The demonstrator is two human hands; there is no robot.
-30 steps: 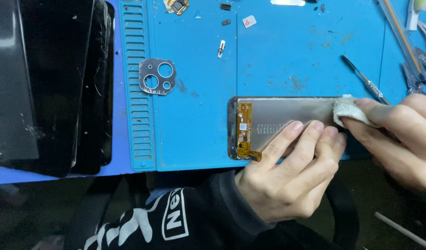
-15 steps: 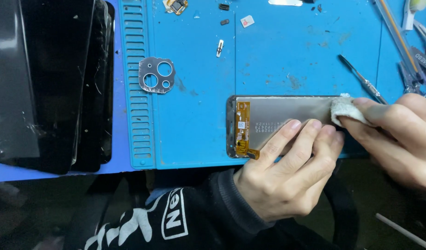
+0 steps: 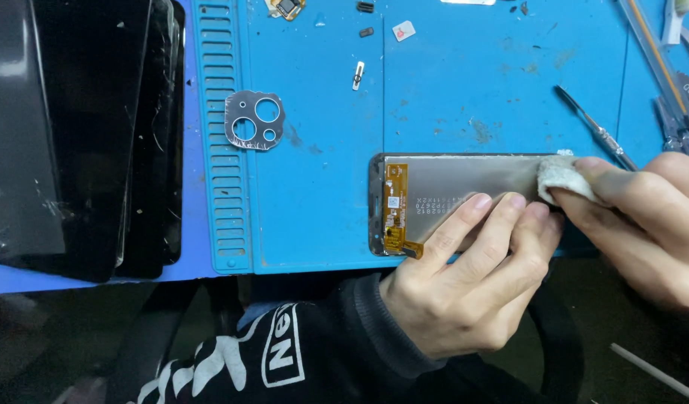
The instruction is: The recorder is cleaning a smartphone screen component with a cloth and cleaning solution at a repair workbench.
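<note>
Blue matting (image 3: pixel 464 90) covers the bench I am looking down on, and the work sits at its near edge, right of centre. My right hand (image 3: pixel 644 224) pinches a white wipe (image 3: pixel 565 179) between thumb and fingers, closed firmly on it, and presses it onto the right end of the panel (image 3: pixel 471 183). That panel lies face down, grey back up, long side along the near edge, with an orange flex (image 3: pixel 395 206) at its left end. My left hand (image 3: pixel 464 284) is not clenched: its fingers (image 3: pixel 464 221) lie flat on the panel's near side, pinning it to the mat. Just beyond the wipe a screwdriver (image 3: pixel 595 131) lies at a slant, and more tools (image 3: pixel 670 67) crowd the far right corner. Left of the panel, apart from it, rests a camera bezel (image 3: pixel 254 120) with three holes. Small parts (image 3: pixel 359 75) dot the far edge. Dark screens (image 3: pixel 75 127) are stacked off the mat's left edge.
</note>
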